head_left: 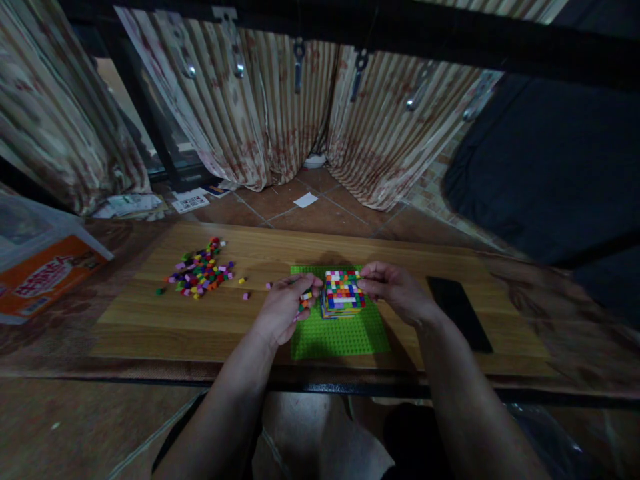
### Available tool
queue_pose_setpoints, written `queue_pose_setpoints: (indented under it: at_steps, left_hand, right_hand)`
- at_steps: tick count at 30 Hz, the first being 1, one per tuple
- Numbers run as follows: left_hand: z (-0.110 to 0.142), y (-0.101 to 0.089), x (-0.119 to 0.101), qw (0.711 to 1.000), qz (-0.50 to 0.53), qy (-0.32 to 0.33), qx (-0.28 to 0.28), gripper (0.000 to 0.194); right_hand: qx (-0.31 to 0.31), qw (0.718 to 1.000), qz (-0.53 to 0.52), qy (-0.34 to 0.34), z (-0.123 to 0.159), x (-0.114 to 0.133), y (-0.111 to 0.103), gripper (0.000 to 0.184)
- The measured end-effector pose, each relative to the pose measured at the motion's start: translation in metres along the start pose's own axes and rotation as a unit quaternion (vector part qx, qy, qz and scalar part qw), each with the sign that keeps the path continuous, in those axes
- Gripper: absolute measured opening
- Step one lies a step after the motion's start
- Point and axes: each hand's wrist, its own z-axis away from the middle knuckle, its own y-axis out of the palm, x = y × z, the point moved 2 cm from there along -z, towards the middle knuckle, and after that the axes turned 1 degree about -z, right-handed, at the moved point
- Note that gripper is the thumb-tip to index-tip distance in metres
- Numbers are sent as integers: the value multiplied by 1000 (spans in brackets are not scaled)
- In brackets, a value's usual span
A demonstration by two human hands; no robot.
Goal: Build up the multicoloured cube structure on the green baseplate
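A block of multicoloured toy bricks (343,293) stands on the green baseplate (330,340), its top a patchwork of small coloured pieces. My left hand (289,303) is curled just left of the block, closed around several small loose bricks (304,303) in orange, yellow and white. At the block's right side, my right hand (393,288) has thumb and forefinger pinched together near the top edge. Whatever lies between those fingertips is too small to make out.
A pile of loose bricks (200,270) lies on the wooden board (150,333) to the left, with a few strays beside it. A black flat phone-like slab (459,313) rests on the right. A clear plastic tub (45,260) with an orange label stands far left.
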Motion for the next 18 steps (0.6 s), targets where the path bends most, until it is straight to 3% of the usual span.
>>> queue_pose_setpoints:
  at_steps: [8,15,18]
  left_hand:
    - [-1,2,1,1000,8,-2,2,12]
    - [2,3,0,999,30,-8,23,17]
    - [2,3,0,999,39,-9,34,20]
  right_hand:
    - [5,999,-38,11,-1,-3,4,29]
    - [-33,999,-14,-23,4,0,-10,29]
    - [-78,996,-22,-45,5,9,-18,29]
